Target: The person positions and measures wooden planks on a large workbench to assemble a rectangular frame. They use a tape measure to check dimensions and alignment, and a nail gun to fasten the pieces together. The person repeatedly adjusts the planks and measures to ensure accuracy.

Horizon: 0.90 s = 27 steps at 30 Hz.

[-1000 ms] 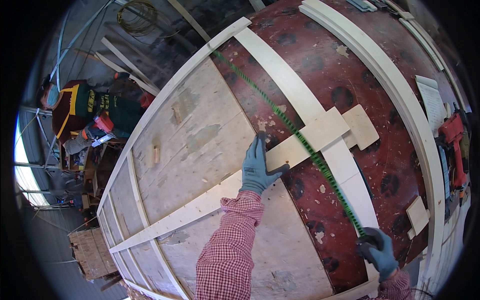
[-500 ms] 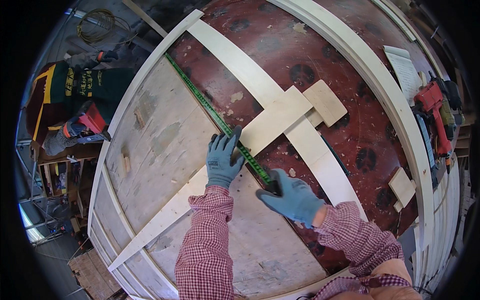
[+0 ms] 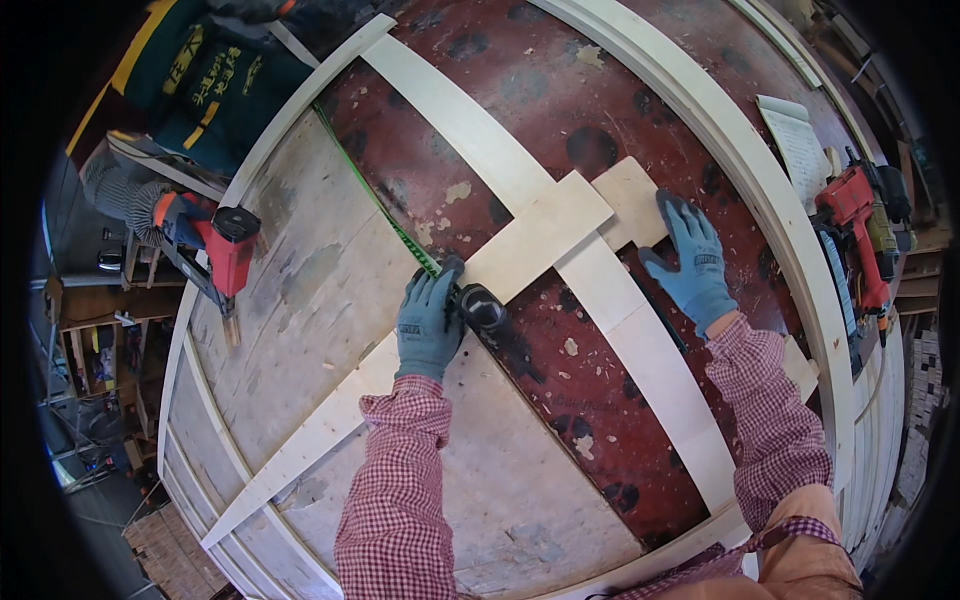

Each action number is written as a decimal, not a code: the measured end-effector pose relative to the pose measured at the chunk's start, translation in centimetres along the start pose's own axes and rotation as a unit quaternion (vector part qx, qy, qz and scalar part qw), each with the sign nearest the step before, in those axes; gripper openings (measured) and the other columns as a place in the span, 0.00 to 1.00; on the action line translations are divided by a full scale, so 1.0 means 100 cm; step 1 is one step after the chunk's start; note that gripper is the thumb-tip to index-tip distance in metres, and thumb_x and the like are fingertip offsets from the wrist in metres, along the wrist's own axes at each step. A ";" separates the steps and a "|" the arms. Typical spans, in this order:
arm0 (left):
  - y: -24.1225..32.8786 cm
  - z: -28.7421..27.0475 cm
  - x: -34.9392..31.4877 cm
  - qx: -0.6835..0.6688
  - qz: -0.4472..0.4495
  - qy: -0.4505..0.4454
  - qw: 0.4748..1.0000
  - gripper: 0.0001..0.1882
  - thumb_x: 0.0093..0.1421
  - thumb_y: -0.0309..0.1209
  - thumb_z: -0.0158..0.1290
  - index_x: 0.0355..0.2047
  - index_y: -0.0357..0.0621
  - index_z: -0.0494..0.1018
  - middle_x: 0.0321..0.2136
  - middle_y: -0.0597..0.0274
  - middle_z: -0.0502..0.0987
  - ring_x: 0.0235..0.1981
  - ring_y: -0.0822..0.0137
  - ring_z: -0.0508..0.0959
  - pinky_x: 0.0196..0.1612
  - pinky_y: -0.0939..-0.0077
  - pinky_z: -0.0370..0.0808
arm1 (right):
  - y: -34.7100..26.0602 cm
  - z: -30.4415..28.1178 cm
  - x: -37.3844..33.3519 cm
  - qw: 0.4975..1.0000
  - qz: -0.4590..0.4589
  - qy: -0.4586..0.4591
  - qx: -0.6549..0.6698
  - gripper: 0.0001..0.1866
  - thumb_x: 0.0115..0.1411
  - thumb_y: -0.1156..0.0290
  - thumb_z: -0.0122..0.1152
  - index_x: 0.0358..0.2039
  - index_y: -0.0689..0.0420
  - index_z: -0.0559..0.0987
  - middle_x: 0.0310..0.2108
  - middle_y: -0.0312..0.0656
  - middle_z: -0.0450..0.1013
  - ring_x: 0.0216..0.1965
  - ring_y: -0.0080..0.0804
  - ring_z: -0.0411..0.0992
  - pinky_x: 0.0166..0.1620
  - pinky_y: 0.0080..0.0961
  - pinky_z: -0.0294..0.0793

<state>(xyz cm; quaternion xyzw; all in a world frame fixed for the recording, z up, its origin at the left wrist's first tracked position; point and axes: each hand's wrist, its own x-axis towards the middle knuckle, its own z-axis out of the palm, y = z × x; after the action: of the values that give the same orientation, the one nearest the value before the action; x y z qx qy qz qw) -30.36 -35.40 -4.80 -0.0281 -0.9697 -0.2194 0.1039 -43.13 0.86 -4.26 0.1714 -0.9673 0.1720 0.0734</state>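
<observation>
My left hand point(image 3: 428, 322), in a blue-grey work glove, is closed on a tape measure point(image 3: 483, 308) beside a long pale wooden strip point(image 3: 300, 462). The dark case sticks out to the right of the fingers. Its green blade point(image 3: 372, 190) runs from the hand toward the upper left, along the seam between grey board and dark red board. My right hand point(image 3: 697, 262), gloved alike, has its thumb and fingers spread at the right edge of a small wooden block point(image 3: 628, 200). The block lies beside a pale wooden cross-piece point(image 3: 540, 236) resting over a curved white strip point(image 3: 650, 375).
At the left, a co-worker's gloved hand point(image 3: 180, 222) holds a red nail gun point(image 3: 232, 250) near the frame's edge. A red power tool point(image 3: 852, 200) and a notepad point(image 3: 800, 140) lie at the right. A curved white rail point(image 3: 745, 150) bounds the red board point(image 3: 560, 80).
My right hand has left the tape measure and moved up right to the small block. The case now sits against my left hand. The co-worker's nail gun has come closer to the frame.
</observation>
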 end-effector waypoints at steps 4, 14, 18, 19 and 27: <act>-0.004 0.001 -0.001 0.003 0.000 0.004 1.000 0.31 0.49 0.22 0.53 0.57 0.48 0.68 0.53 0.51 0.73 0.56 0.46 0.70 0.62 0.56 0.64 | 0.008 0.011 0.027 0.998 0.008 0.063 0.014 0.40 0.49 0.57 0.70 0.62 0.50 0.67 0.56 0.48 0.68 0.56 0.51 0.65 0.60 0.45 0.63; 0.001 0.002 0.001 -0.012 -0.008 0.017 1.000 0.30 0.48 0.21 0.52 0.55 0.48 0.70 0.52 0.52 0.74 0.55 0.46 0.70 0.62 0.56 0.64 | -0.004 0.030 0.053 0.996 -0.046 0.047 0.062 0.37 0.46 0.52 0.72 0.58 0.44 0.73 0.57 0.40 0.69 0.57 0.43 0.64 0.61 0.42 0.58; 0.003 -0.001 0.002 -0.015 -0.011 0.015 1.000 0.30 0.47 0.21 0.52 0.55 0.47 0.70 0.52 0.53 0.74 0.55 0.46 0.70 0.62 0.57 0.64 | -0.002 0.024 0.055 0.987 -0.058 0.060 0.134 0.33 0.46 0.57 0.73 0.54 0.46 0.76 0.53 0.39 0.73 0.54 0.41 0.67 0.58 0.37 0.64; 0.005 -0.003 0.003 -0.019 -0.014 0.014 1.000 0.30 0.47 0.21 0.52 0.55 0.47 0.70 0.52 0.53 0.74 0.55 0.46 0.70 0.62 0.57 0.64 | -0.002 0.023 0.057 0.985 -0.061 0.061 0.151 0.32 0.47 0.58 0.73 0.54 0.47 0.77 0.51 0.39 0.74 0.53 0.40 0.68 0.58 0.36 0.65; 0.005 -0.002 0.003 -0.008 -0.013 0.007 1.000 0.31 0.47 0.21 0.52 0.55 0.48 0.70 0.53 0.54 0.74 0.55 0.48 0.70 0.62 0.58 0.64 | -0.009 0.030 0.083 0.921 0.190 -0.045 0.337 0.35 0.53 0.52 0.68 0.61 0.45 0.69 0.52 0.38 0.73 0.57 0.41 0.66 0.60 0.37 0.64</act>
<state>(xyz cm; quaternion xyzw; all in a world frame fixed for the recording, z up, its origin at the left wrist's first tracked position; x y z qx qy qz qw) -30.53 -35.08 -4.37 -0.0150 -0.9675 -0.2283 0.1079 -50.77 -3.50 -5.08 0.0069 -0.8686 0.4911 -0.0664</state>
